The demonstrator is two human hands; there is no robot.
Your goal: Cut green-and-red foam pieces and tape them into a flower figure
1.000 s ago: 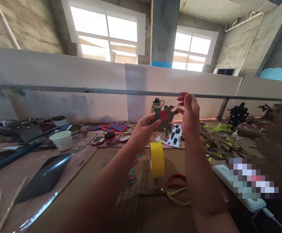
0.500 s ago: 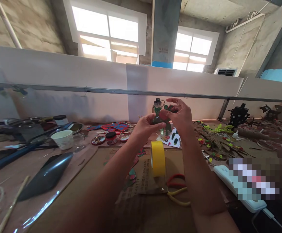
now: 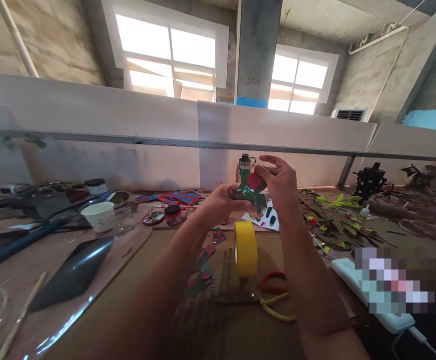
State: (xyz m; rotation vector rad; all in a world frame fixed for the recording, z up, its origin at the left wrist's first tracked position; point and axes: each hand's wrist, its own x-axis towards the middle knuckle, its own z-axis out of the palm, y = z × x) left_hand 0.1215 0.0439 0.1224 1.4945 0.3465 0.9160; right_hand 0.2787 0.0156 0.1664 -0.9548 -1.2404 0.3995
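Note:
Up in front of me, a shiny green cut-out piece (image 3: 246, 192) with a round red patch (image 3: 254, 181) is held between both hands. My left hand (image 3: 225, 200) grips its lower left edge between thumb and fingers. By the red patch, the thumb and forefinger of my right hand (image 3: 281, 181) pinch the upper right side, while its other fingers are partly hidden. A clear bottle with a black cap (image 3: 245, 159) stands behind the piece. Below my hands, a roll of yellow tape (image 3: 246, 250) stands on a cardboard sheet (image 3: 146, 280), with red-and-yellow-handled scissors (image 3: 268, 290) beside it.
Several green and pink cut-outs (image 3: 205, 270) lie on the cardboard. Leftward are a paper cup (image 3: 98, 218), a red jar (image 3: 172, 215) and a dark glossy object (image 3: 77, 272). To the right lie twiggy stems (image 3: 338, 215) and a white power strip (image 3: 347, 272).
The green piece has turned, so its shiny face and red patch show more fully. My left fingers sit lower along its edge. Both hands keep hold of it.

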